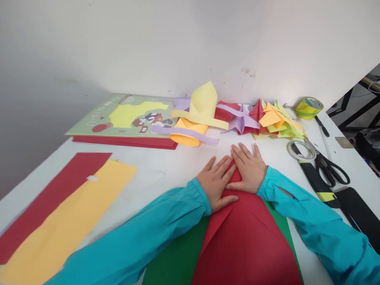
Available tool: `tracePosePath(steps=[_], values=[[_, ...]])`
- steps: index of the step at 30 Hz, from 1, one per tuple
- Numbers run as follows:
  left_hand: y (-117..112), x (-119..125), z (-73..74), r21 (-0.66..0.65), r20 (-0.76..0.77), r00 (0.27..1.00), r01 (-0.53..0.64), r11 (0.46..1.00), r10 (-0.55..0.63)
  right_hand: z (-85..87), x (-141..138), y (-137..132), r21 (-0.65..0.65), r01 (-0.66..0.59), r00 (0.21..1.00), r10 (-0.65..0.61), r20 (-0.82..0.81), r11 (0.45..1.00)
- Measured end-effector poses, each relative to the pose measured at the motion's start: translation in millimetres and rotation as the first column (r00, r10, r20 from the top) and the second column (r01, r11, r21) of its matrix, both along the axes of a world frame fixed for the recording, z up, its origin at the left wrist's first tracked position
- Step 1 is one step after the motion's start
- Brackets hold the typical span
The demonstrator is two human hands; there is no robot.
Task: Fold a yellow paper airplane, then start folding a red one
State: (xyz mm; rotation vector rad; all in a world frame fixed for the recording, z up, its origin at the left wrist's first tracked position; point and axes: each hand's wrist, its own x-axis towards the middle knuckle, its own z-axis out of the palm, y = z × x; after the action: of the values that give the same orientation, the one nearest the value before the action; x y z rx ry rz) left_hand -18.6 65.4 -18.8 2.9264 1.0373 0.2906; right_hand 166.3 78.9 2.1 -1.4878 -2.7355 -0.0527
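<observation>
My left hand (215, 182) and my right hand (248, 168) lie flat, fingers stretched out, on the far tip of a folded red paper sheet (243, 241). Both palms press the pointed end down against the white table (160, 174). The red sheet lies on top of a green sheet (178, 257) near the front edge. Both arms wear turquoise sleeves.
Red and orange paper strips (59, 213) lie at the left. A green picture book (124, 116) on red sheets sits at the back left. Several folded paper shapes (237, 116) line the wall. Tape rolls (308, 107), black scissors (329, 168) and a cutter lie at the right.
</observation>
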Motion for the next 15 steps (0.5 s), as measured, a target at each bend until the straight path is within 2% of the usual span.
tracePosePath(steps=[15], values=[[-1.3,-2.9,0.2,0.008,-0.014,1.000,-0.009,1.000,0.009,-4.6,0.2,-0.1,-0.002,0.010,1.000,-0.010,-0.030,1.000]])
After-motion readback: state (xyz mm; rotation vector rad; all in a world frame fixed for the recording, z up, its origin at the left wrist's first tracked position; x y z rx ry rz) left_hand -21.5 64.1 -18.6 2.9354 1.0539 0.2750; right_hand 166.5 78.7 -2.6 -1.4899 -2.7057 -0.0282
